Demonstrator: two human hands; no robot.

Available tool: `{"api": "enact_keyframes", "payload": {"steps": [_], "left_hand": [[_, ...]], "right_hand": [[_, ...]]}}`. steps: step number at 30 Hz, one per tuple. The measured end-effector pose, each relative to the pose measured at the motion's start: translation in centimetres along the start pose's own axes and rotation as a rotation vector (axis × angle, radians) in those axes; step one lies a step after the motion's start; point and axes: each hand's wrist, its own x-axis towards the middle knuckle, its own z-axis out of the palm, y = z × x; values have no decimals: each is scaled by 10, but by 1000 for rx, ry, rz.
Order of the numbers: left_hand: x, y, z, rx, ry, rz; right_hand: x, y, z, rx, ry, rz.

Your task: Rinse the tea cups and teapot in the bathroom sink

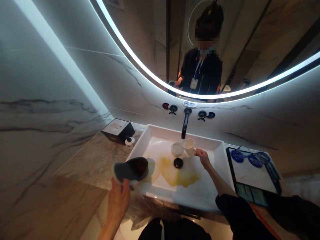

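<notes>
as i look down through the head camera from afar, the left hand (118, 200) hangs at the near edge of a white square basin (175, 131), its fingers (121, 186) closed around a dark slip-on shoe (131, 170) with a grey sole, which is held tilted over the basin's corner (the inside of the shoe is too dark to make out from here). the right hand (203, 158) reaches into the basin, its fingers (198, 152) closed on the handle of a tilted white mug (189, 146). that mug touches a second white cup (177, 149), and both sit just under a black wall tap (185, 123). yellow liquid (180, 171) is spread over the basin floor around a black drain stopper (178, 163). the basin is set into a marble bench (95, 163), with a black box (118, 130) at its far left. to the right, a black-edged tray (231, 166) holds a looped blue item (255, 159), and a dark phone-like device (250, 195) lies at its near edge. above the tap, a lit round mirror (250, 50) reflects the person wearing a lanyard.
</notes>
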Motion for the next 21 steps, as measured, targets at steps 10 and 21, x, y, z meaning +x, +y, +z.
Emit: {"api": "enact_keyframes", "payload": {"steps": [10,21], "left_hand": [[1,15,11,-27,-53,48],[-11,34,36,-25,-134,75]], "right_hand": [[0,11,58,362,-162,85],[12,18,55,-187,-327,-185]]}}
